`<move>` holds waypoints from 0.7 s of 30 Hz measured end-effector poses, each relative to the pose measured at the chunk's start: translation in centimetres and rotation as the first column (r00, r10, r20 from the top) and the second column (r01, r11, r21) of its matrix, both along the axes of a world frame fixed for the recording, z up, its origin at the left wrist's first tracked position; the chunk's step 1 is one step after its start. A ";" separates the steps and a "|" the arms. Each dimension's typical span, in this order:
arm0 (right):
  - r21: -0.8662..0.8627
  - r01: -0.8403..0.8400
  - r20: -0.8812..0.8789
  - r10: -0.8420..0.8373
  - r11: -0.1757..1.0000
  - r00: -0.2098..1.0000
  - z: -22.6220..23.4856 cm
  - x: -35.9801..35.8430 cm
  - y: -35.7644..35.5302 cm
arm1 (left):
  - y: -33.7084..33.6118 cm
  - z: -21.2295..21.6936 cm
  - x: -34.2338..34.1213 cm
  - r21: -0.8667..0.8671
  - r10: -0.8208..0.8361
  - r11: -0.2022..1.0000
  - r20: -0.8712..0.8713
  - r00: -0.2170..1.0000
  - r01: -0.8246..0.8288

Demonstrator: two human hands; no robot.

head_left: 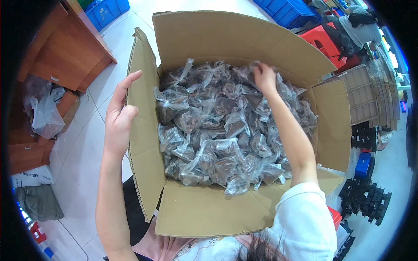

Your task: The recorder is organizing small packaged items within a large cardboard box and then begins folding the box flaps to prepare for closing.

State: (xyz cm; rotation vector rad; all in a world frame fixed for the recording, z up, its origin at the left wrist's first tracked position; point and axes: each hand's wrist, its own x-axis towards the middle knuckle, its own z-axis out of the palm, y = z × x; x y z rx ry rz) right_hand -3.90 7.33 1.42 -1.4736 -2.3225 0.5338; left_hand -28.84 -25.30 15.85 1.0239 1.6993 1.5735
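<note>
A large open cardboard box stands in front of me with its flaps raised or folded outward. Many knotted clear plastic bags fill it, each with dark contents I cannot make out. At the far side of the box, my right hand reaches down among the bags, its fingers bent together on a plastic bag. Its fingertips are partly hidden. My left hand is raised beside the left flap, thumb and index finger apart, holding nothing.
A wooden cabinet stands at the left, with plastic bags in its lower opening. Blue crates lie beyond the box. At the right are a red stool, stacked trays, black parts and a seated person.
</note>
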 end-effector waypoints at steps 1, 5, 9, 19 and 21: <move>-0.035 0.031 0.026 -0.030 0.999 0.999 -0.5 -0.8 -0.4 | 0.0 0.0 0.0 -0.006 -0.008 1.000 0.006 1.000 0.008; 0.070 0.139 0.229 -0.151 0.988 0.962 -4.0 -1.8 -1.7 | 0.3 -0.1 0.2 0.015 -0.021 1.000 0.063 0.998 0.020; -0.153 -0.070 0.134 0.091 0.986 0.987 -2.0 -0.5 -0.2 | 0.0 -0.1 0.0 0.028 -0.003 1.000 -0.001 1.000 0.003; -0.357 -0.527 -0.501 0.318 0.771 0.805 6.6 2.0 -0.9 | -0.3 -0.1 -0.5 0.009 -0.015 1.000 -0.007 1.000 0.015; -0.476 -0.569 -0.501 0.325 0.671 0.802 6.6 2.3 0.3 | -0.2 -0.2 -0.5 0.011 -0.012 1.000 -0.024 1.000 0.013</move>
